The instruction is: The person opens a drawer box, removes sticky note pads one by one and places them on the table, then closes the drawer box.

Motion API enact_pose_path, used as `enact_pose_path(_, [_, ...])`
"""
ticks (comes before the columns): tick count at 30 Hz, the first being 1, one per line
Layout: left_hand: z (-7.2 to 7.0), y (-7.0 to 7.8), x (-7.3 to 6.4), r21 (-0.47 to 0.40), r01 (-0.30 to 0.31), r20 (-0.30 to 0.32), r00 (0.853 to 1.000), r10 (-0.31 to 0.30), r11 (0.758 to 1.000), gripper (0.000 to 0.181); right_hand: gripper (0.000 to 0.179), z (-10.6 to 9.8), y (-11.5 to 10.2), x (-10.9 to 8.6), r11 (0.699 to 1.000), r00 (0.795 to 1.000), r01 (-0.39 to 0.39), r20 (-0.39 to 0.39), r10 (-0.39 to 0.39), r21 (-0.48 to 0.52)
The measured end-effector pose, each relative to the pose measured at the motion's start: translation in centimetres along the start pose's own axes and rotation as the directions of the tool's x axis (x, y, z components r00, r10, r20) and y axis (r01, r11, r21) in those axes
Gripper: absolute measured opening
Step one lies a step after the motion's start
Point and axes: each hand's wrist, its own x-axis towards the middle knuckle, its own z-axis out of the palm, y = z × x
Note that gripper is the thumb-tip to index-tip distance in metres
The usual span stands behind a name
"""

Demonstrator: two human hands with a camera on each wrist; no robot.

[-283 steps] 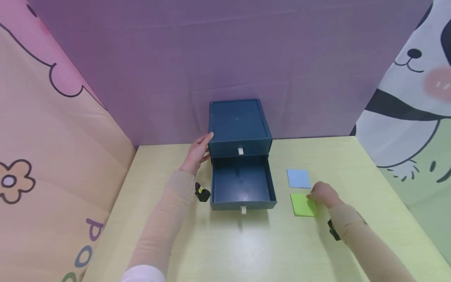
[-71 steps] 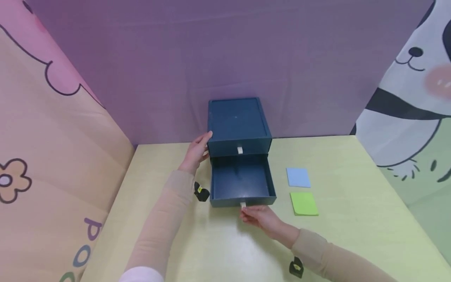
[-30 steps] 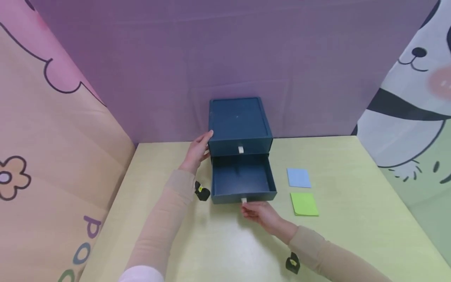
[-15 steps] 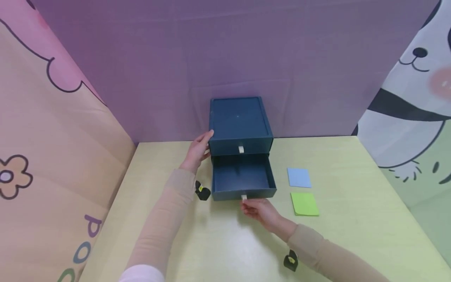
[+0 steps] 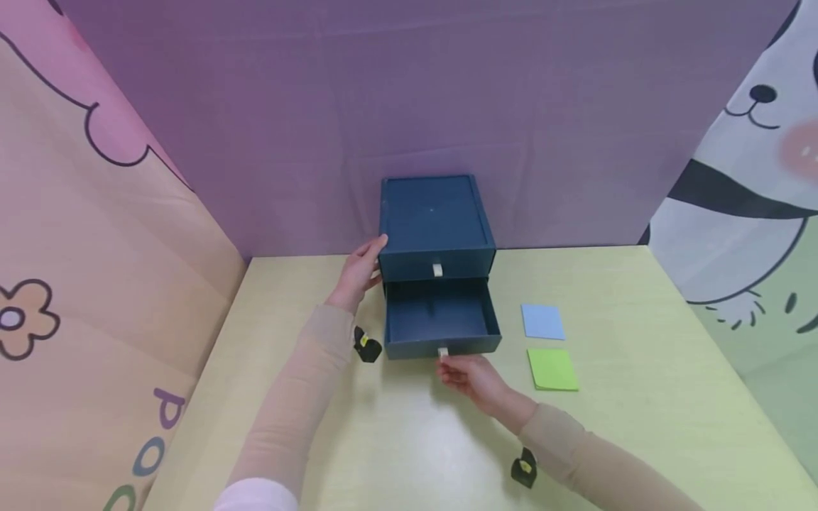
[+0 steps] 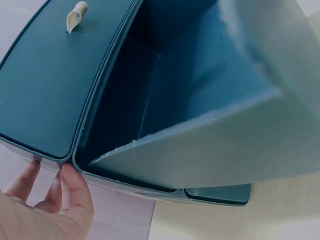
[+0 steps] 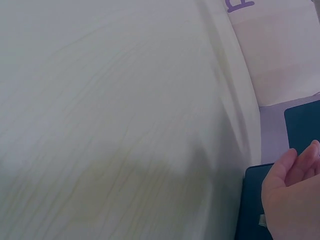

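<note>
A dark blue desktop drawer unit stands against the back wall. My left hand rests on its left side; in the left wrist view, the fingertips touch the side wall. Below the top drawer, with its pale tab, a bare-bottomed drawer sticks out partway. At the front of this drawer my right hand pinches the pale pull tab between thumb and fingers. The left wrist view also shows a lower, closed drawer. The right hand hides the pulled tab in the right wrist view.
A blue sticky-note pad and a green sticky-note pad lie on the light wooden table right of the drawers. Purple cloth hangs behind; printed panels stand at both sides.
The right hand has left the green pad and gone to the drawer's tab. Since then the drawer has slid slightly inward with that hand. The left hand stays in place.
</note>
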Motion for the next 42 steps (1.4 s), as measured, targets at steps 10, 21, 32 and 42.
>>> enact_pose_path(10, [0.0, 0.0, 0.1, -0.003, -0.001, 0.004, 1.0, 0.001, 1.0, 0.061, 0.019, 0.0, -0.3, 0.9, 0.998, 1.0, 0.007, -0.003, -0.007, 0.064])
enact_pose_path(21, [0.4, 0.1, 0.5, -0.015, -0.011, -0.002, 1.0, 0.011, 1.0, 0.06, 0.019, 0.2, -0.7, 2.3, 0.995, 0.999, 0.017, -0.041, -0.014, 0.097])
enact_pose_path(32, [0.3, 0.0, 0.3, -0.023, -0.012, -0.002, 1.0, 0.012, 1.0, 0.06, 0.024, 0.3, -0.8, 3.0, 0.992, 0.997, 0.03, -0.072, -0.022, 0.122])
enact_pose_path(42, [0.3, 0.1, 0.4, -0.013, -0.005, -0.006, 1.0, 0.005, 1.0, 0.059, 0.021, 0.5, -0.7, 3.6, 0.991, 0.993, 0.023, -0.114, -0.008, 0.131])
